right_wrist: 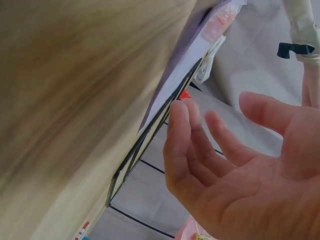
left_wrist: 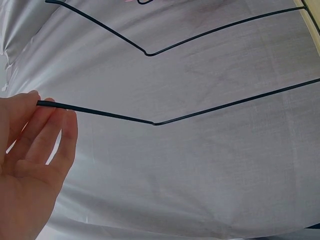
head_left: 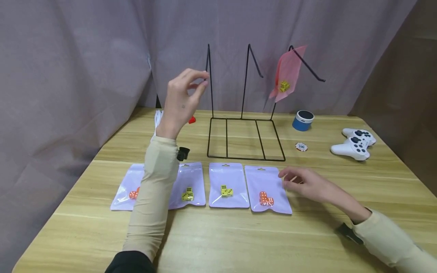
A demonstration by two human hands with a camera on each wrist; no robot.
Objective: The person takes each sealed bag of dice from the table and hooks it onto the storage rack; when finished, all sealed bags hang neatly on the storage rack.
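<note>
One pink bag (head_left: 286, 74) hangs on the wire rack (head_left: 246, 138); four bags (head_left: 229, 185) remain; left hand (head_left: 182, 99) pinches a hook tip, right hand (head_left: 307, 185) relaxed, holding nothing

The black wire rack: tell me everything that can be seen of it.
The black wire rack stands on the wooden table, behind four pale pouches of dice. It looks like thin metal rod: a flat rectangular base split by cross rods, and three uprights that bend into slanted hook arms. A pink pouch holding yellow dice hangs on the rightmost arm. The left hand touches the tip of the leftmost arm with its fingertips. The middle arm is bare.
</note>
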